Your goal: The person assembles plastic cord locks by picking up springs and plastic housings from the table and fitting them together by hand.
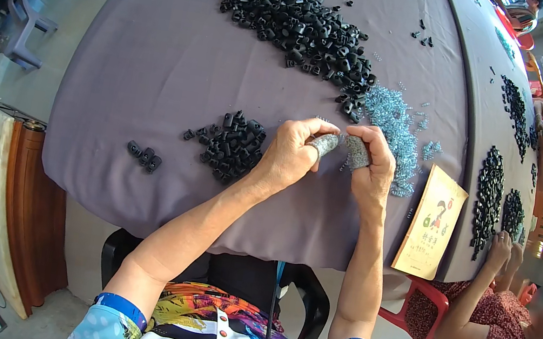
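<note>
Grey cloth covers the table (160, 67) I am looking down on, and both bare hands work just above its near half. My left hand (286, 154) is pinched shut on a small grey-covered piece (325, 144), held between thumb and forefinger. My right hand (372, 163) is clenched the same way on a second grey piece (357, 152), and the two pieces sit tip to tip, touching or almost so; I cannot tell which. What the pieces are under their grey covering is too small to make out.

Just left of the left hand lies a small heap of black plastic parts (229, 145), with a few stray black parts (144, 155) further left, apart from the heap. At the near right edge of the table a tan booklet (430, 223) lies flat. Beyond the right hand, a spill of small pale blue parts (395, 129) runs up the cloth. Farther off, a long curved pile of black parts (304, 33) stretches across the far side of the table.

To the right, another person (496, 319) in a patterned red top sits on a red chair at a neighbouring table with more black heaps (491, 197).
</note>
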The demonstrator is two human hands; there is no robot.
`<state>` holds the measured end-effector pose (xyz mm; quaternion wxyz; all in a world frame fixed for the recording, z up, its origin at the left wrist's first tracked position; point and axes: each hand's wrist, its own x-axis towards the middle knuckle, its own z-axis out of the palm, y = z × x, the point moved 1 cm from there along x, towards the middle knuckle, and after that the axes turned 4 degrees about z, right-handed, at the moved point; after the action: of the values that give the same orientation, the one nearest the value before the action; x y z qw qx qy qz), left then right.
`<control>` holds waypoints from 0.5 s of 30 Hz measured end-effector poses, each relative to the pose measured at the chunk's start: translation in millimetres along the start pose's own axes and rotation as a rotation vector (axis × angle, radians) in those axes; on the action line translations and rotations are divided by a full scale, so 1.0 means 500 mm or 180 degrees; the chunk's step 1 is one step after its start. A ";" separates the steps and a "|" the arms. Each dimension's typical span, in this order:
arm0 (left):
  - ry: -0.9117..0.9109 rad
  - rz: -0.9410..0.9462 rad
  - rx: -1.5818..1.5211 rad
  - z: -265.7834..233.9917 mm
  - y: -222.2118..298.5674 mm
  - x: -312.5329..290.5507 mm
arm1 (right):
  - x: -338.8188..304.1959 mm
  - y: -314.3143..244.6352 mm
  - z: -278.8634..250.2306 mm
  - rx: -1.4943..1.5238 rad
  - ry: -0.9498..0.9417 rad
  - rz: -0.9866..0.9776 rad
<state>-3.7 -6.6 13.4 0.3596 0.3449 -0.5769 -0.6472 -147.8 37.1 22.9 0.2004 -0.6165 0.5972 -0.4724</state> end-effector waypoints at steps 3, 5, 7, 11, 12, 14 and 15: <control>0.0049 -0.0116 -0.0125 -0.007 0.003 0.003 | -0.002 0.000 0.002 0.0253 0.0041 0.0220; 0.0044 -0.0109 -0.0062 -0.008 0.006 0.003 | -0.001 -0.005 0.002 0.0371 0.0021 0.0186; 0.0020 0.0001 -0.0018 -0.004 0.001 0.004 | -0.002 0.000 0.004 0.0508 0.0034 0.0216; -0.0052 -0.0022 0.0049 -0.010 0.007 0.003 | -0.004 -0.008 0.005 0.0798 -0.0010 0.0294; -0.0054 -0.0016 0.0052 -0.011 0.009 0.003 | -0.005 -0.010 0.005 0.0797 -0.0006 0.0288; -0.0119 -0.0129 -0.0070 -0.012 0.011 0.002 | -0.006 -0.012 0.004 0.0656 0.0052 0.0290; -0.0117 -0.0125 -0.0066 -0.013 0.011 0.002 | -0.006 -0.013 0.003 0.0659 0.0053 0.0285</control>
<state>1.8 -11.4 18.0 0.3397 0.3405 -0.5699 -0.6663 -142.4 40.9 26.2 0.2790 -0.5613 0.5738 -0.5272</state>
